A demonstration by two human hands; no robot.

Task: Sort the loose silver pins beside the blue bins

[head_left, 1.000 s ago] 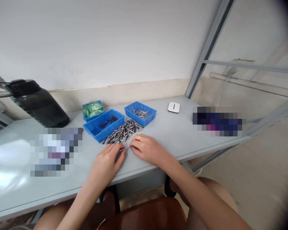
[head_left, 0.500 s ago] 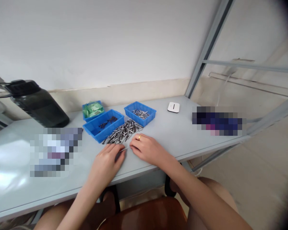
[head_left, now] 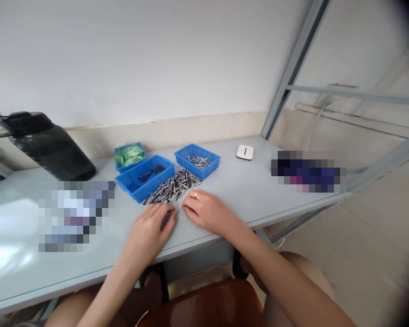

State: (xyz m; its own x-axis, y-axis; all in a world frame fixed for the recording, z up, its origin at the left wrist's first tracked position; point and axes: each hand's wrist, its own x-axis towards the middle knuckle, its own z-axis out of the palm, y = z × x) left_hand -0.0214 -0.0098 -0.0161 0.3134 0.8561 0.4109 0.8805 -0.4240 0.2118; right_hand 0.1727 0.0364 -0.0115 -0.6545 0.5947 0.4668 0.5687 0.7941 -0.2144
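A thin, silvery metal rod (head_left: 174,211) spans the gap between my two hands, just above the grey tabletop. My left hand (head_left: 153,225) pinches its left end between thumb and fingers. At the other end the fingertips of my right hand (head_left: 202,210), with a gold ring on one finger, are closed on it; those tips are partly hidden. Right behind the hands lies a loose pile of slim metal pins (head_left: 173,186), silvery and dark, too small to name exactly.
Behind the pile stand a blue bin (head_left: 126,184) with dark pieces and another blue bin (head_left: 207,171) with silvery ones. A third holds green packets (head_left: 131,156). A dark bottle (head_left: 52,150) stands left; a white device (head_left: 245,152) lies right. Blurred items (head_left: 77,215) lie left.
The whole view has shifted slightly. Both hands keep the thin metal rod between them, with almost no change in their grip.
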